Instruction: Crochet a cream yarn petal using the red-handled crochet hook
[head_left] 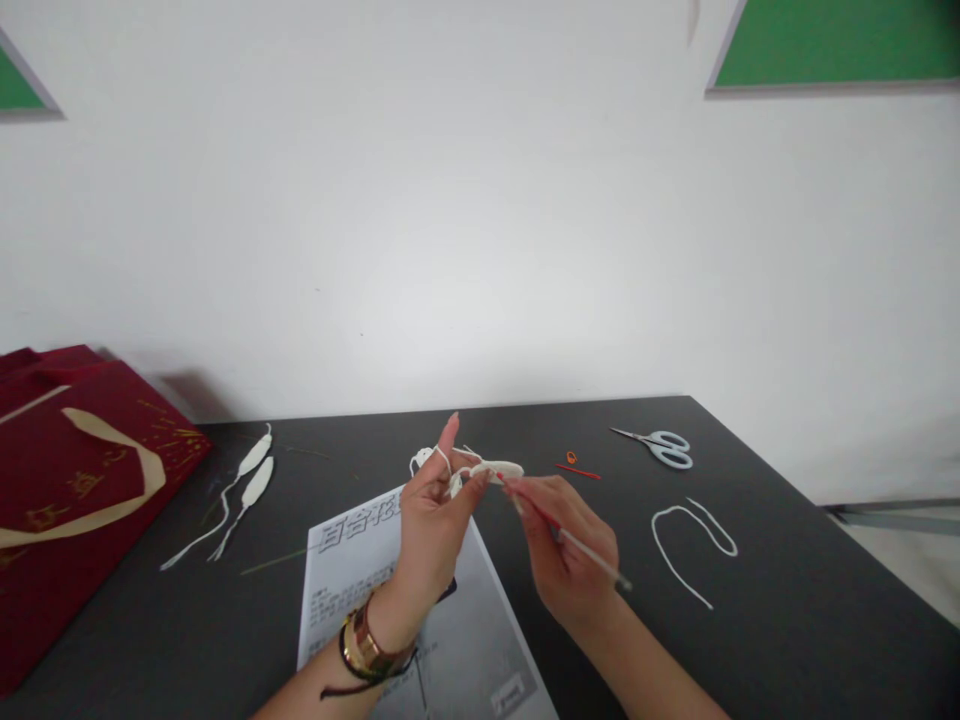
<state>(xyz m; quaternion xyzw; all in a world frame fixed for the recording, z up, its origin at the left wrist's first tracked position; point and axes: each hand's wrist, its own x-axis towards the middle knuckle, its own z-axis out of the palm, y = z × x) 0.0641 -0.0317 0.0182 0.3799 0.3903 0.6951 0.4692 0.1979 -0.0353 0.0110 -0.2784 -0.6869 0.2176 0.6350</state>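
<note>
My left hand (pixel 435 505) pinches a small white crochet piece (pixel 501 468) between thumb and fingers, its index finger raised with white yarn (pixel 424 458) looped around it. In my right hand (pixel 574 540) is a crochet hook (pixel 592 556) with a red grip and a pale shaft end, held like a pencil. The hook's tip meets the crochet piece near my left fingertips; whether it sits inside a stitch is too small to tell. Both hands are above a printed paper sheet (pixel 480 640) and the dark table (pixel 630 660).
Two white leaf-shaped crochet pieces (pixel 257 483) with yarn tails lie at the left, beside a dark red gift bag (pixel 82 500). On the right are scissors (pixel 664 449), a loose white yarn length (pixel 694 510), a red needle (pixel 578 471) and an orange stitch marker (pixel 571 457).
</note>
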